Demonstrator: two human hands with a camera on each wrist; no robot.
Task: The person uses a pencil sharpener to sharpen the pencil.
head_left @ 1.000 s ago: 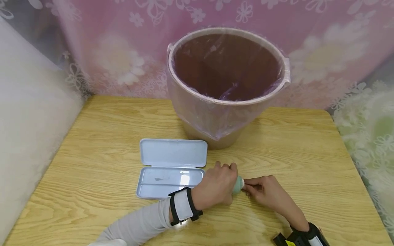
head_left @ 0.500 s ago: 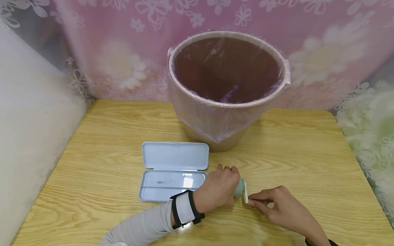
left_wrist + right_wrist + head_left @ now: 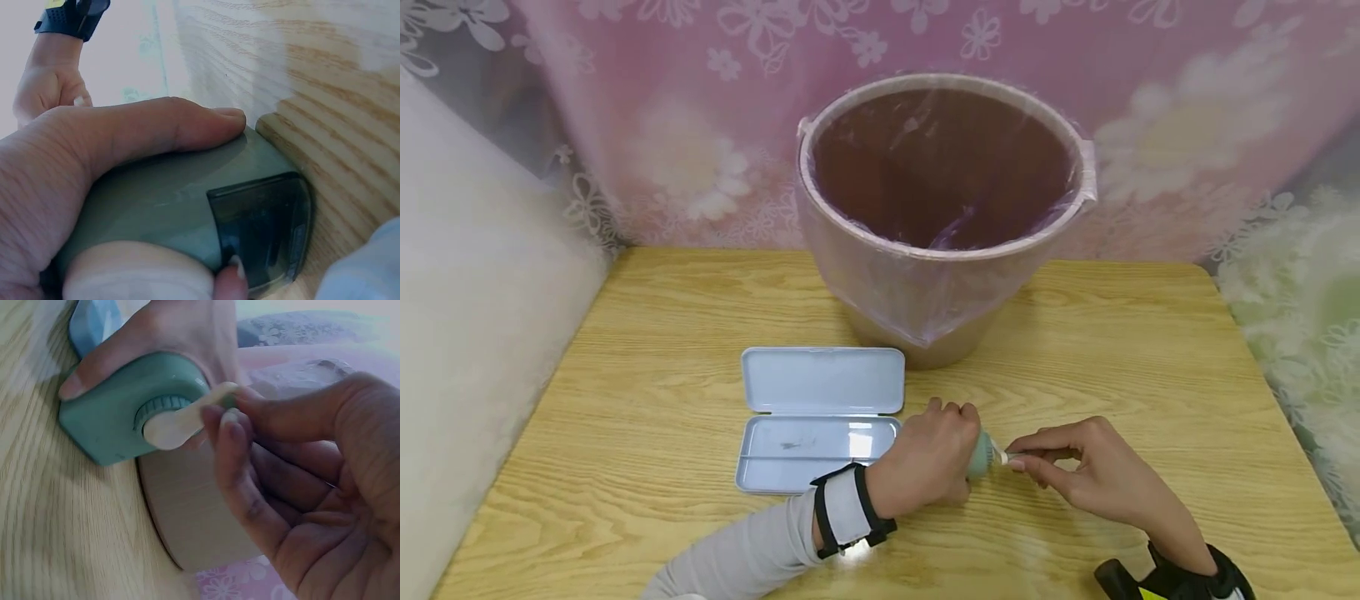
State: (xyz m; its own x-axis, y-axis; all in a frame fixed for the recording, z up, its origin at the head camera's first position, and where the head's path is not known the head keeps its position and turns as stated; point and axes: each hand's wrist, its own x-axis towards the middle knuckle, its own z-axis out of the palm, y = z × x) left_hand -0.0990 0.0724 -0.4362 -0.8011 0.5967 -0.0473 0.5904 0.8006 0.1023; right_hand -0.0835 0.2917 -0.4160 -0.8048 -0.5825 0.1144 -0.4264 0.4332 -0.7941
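Note:
A green crank pencil sharpener (image 3: 106,419) sits on the wooden table, mostly covered by my left hand (image 3: 928,454) in the head view. That hand grips its body from above, thumb along one side in the left wrist view. A dark see-through drawer (image 3: 262,225) and a round cream part (image 3: 137,272) show there. My right hand (image 3: 1093,471) pinches the knob end of the cream crank (image 3: 175,428) between thumb and fingertips. The crank's hub sits on a ribbed green collar (image 3: 150,412).
An open light-blue pencil case (image 3: 823,379) lies just left of the sharpener, its lid folded back. Behind it stands a large bucket (image 3: 917,292) lined with clear plastic film. Floral curtains (image 3: 700,108) hang beyond the table's back and sides.
The crank has turned: half a second ago its arm pointed toward the table's front, and now the knob end is farther back. My right hand moved with it. My left hand stayed on the sharpener.

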